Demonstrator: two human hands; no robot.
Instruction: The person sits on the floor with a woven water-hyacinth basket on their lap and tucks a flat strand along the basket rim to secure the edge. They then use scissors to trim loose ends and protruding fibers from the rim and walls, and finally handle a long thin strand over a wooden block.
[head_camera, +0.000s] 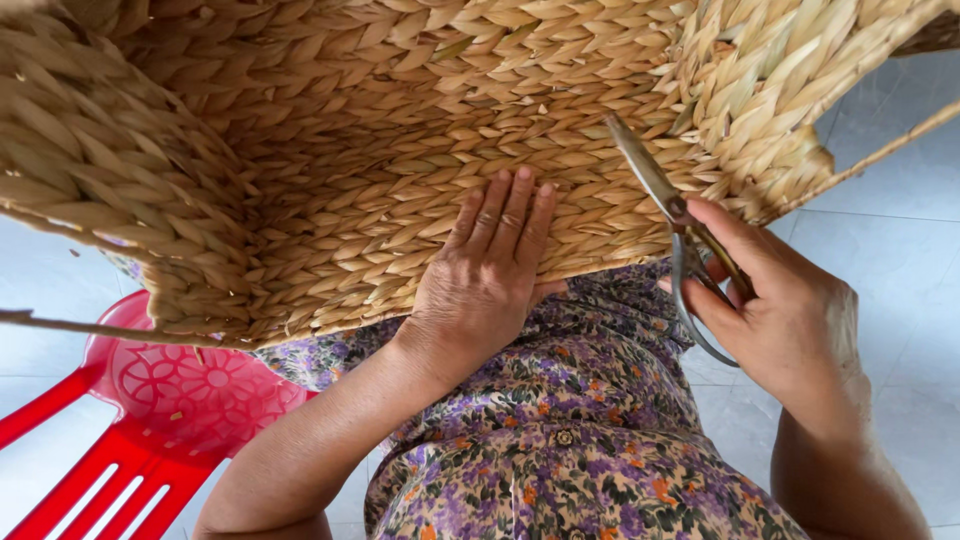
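A large woven straw basket (330, 150) fills the upper part of the head view, its open inside facing me. My left hand (485, 275) lies flat on the basket's inner wall near the lower rim, fingers stretched upward. My right hand (775, 305) grips a pair of metal scissors (670, 210) by the loop handles. The blades point up and left and look closed, their tip resting against the weave at the basket's right side. A loose straw strand (870, 160) runs off to the upper right from the basket's edge.
A red plastic chair (150, 410) with a patterned seat stands at the lower left. My lap in a purple flowered dress (560, 440) sits under the basket. Pale floor tiles (900, 200) show on the right and left.
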